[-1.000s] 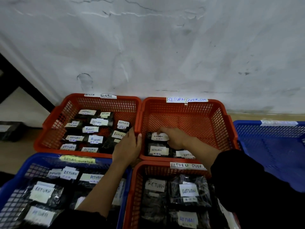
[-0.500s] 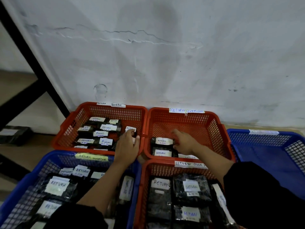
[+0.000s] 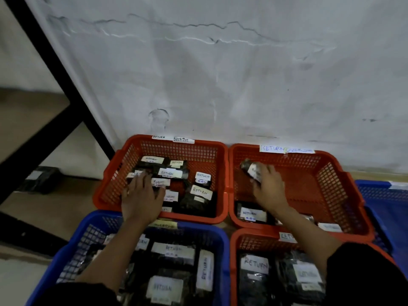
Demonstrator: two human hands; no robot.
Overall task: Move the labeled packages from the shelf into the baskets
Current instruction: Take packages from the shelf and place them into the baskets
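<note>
Package (image 3: 251, 171) in right hand's (image 3: 268, 188) grip, long axis tilted up-left (label up); left hand (image 3: 141, 197) flat, fingers spread.

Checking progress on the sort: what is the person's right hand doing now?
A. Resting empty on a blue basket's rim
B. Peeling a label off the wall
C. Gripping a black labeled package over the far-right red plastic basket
C: the right hand grips a black labeled package above the far-right red plastic basket.
</note>
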